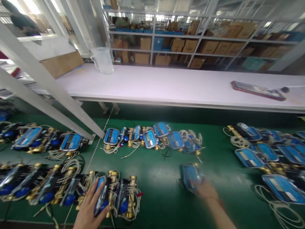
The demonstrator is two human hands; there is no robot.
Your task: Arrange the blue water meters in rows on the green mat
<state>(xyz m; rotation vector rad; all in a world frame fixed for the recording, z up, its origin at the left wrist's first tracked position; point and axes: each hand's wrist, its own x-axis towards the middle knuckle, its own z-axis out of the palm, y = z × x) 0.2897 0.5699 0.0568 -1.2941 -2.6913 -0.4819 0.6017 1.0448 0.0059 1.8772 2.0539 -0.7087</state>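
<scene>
Blue-faced meters with brass fittings and coiled white cables lie on a green bench (pixel 157 171). At the lower left, my left hand (pixel 91 203) rests on a meter (pixel 103 194) in the front row, fingers spread around its casing. Right of centre, my right hand (pixel 206 190) is smeared by motion and touches the lower right side of a single meter (pixel 190 176); its fingers are blurred, so its grip is unclear. Behind it runs a back row of meters (pixel 150 139). A further meter (pixel 122 198) stands just right of my left hand.
More meters (pixel 283 187) crowd the right side, with loose cables. A white shelf (pixel 154 84) behind the bench holds a clear jug (pixel 103 60), a cardboard box (pixel 62 65) and a red-edged item (pixel 258 90). Slanted white posts (pixel 59 92) cross the left. A person (pixel 22 22) is at far left.
</scene>
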